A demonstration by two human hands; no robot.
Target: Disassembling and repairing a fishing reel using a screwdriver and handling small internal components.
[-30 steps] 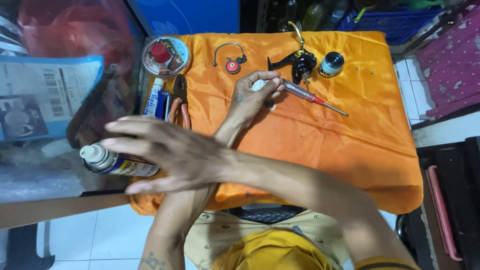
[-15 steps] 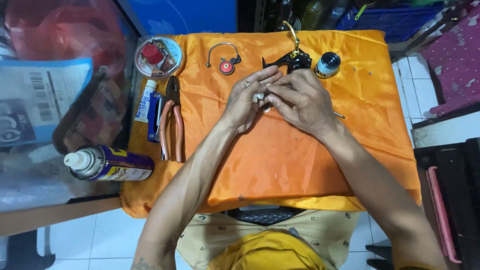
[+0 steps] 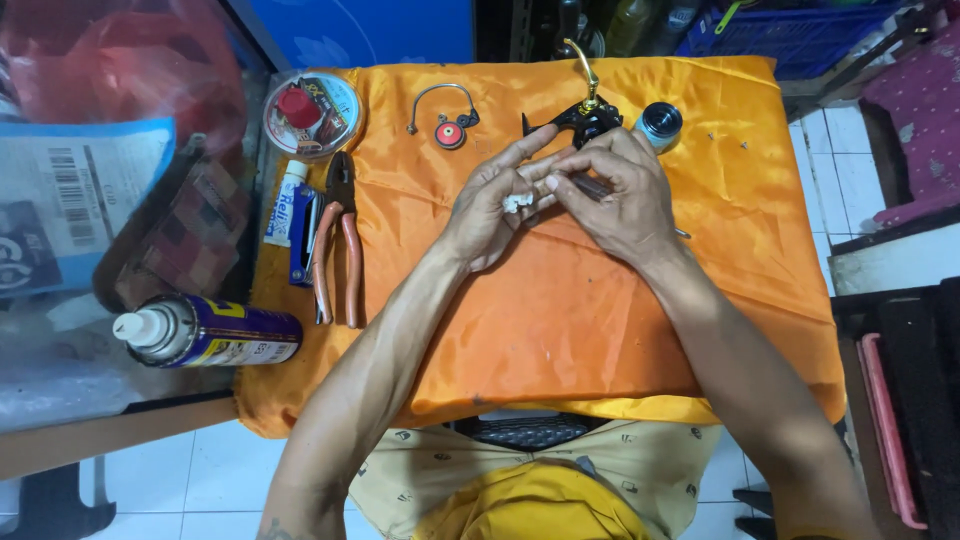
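Left hand pinches small white part, right hand grips screwdriver against it; slip risks dropping part onto cloth below.

Left hand pinching small white wad; right hand touching it, gripping slim metal tool. Orange cloth-covered surface. Red-handled pliers, blue spray can, black fishing-reel body alongside.

White tiled floor, orange cloth draped over the surface, blue crate beyond it, dark shelving at the right edge, even indoor light
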